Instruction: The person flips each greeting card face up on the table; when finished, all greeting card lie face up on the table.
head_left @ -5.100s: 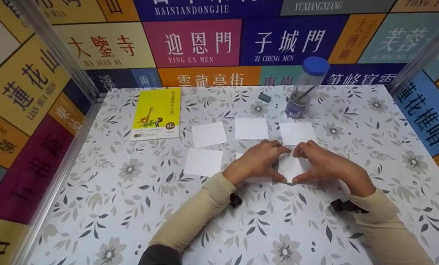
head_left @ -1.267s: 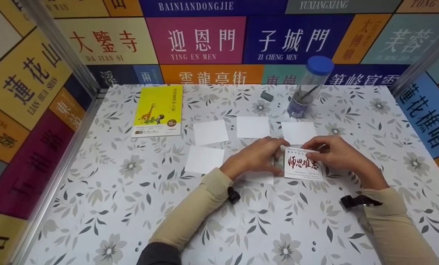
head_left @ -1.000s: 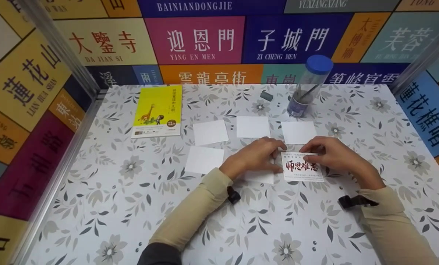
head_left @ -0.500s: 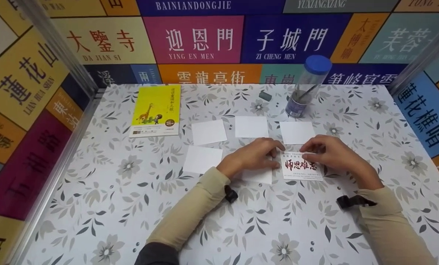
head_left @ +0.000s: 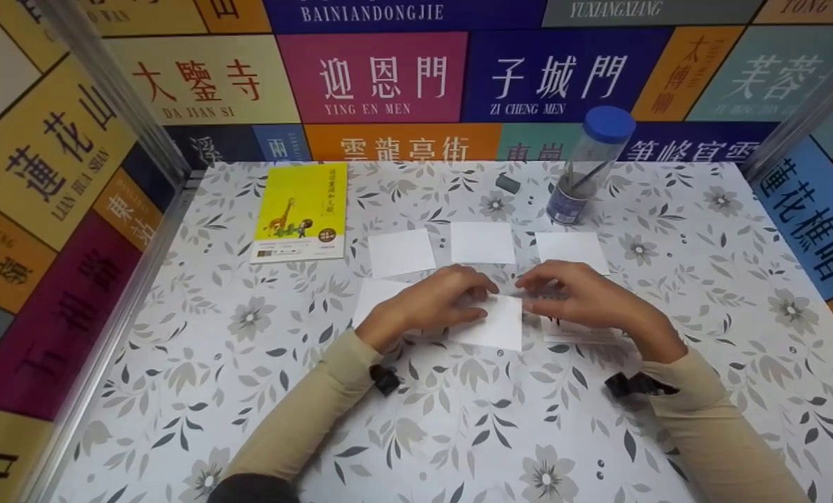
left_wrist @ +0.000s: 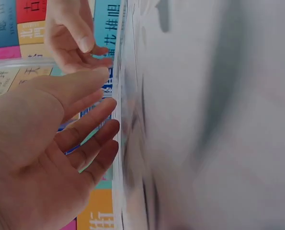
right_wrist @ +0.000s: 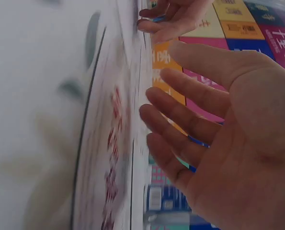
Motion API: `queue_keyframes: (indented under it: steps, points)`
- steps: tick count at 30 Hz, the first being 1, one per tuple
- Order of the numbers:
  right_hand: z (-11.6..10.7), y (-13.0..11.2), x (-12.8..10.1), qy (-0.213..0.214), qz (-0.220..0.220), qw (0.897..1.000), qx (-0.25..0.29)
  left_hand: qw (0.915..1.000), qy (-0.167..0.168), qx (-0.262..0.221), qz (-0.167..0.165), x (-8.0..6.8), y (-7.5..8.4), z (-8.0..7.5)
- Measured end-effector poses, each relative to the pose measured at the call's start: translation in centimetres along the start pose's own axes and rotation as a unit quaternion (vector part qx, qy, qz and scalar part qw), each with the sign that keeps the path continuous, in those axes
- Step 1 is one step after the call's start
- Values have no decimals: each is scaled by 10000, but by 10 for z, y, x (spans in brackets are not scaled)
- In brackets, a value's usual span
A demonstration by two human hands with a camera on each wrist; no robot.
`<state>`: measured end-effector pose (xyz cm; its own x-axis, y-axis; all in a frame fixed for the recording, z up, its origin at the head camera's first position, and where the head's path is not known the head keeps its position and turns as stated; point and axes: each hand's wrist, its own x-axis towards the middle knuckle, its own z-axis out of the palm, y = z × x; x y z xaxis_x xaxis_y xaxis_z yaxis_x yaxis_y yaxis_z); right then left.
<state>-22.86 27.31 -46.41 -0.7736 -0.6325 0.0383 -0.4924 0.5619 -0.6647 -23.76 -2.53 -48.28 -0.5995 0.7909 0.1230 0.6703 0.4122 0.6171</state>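
My left hand (head_left: 426,300) hovers over the left part of a blank square white card (head_left: 493,332) in the front row, its fingers loosely bent and holding nothing. At that card's right edge is my right hand (head_left: 587,300), fingers relaxed; whether the fingertips touch the card cannot be told. Under the right hand lies a card with red Chinese lettering (head_left: 584,336), mostly covered in the head view. In the right wrist view the red lettering (right_wrist: 112,148) shows beside the spread fingers. Another white card (head_left: 376,299) is partly hidden behind the left hand.
Three blank white cards (head_left: 482,242) form a back row. A yellow book (head_left: 301,209) lies at the back left. A clear jar with a blue lid (head_left: 609,124) stands at the back right, near a small dark green object (head_left: 507,183). Printed panels wall in the floral-covered table (head_left: 458,433).
The right-front card went from blank to showing red lettering, turned over by the right hand. Both hands then moved left from it, to the blank middle card of the front row.
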Motion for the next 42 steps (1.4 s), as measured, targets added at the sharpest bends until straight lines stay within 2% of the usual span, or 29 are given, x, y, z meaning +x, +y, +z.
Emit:
queue_keyframes:
  steps: [4, 9, 14, 18, 26, 37, 42]
  points:
    - [11, -17, 20, -526, 9, 9982, -275, 9998, 40, 97, -141, -15, -4, -5]
    - [20, -33, 30, -899, 145, 9926, -797, 9995, 91, 105, -297, -20, -9, -9]
    - [24, -38, 21, -875, 456, 9897, -1039, 9992, -10, -4, -396, -21, -12, -9]
    - [27, -41, 14, -805, 513, 9871, -1285, 9991, -77, -22, -410, -22, -13, -9]
    - [29, -45, 17, -778, 701, 9882, -1117, 9990, -36, 18, -443, -24, -15, -13]
    - [30, -42, 18, -871, 598, 9905, -879, 9988, -44, -210, -429, -27, -16, -16]
    - [30, -43, 20, -614, 500, 9917, -1010, 9980, -115, -444, -444, -25, -13, -16]
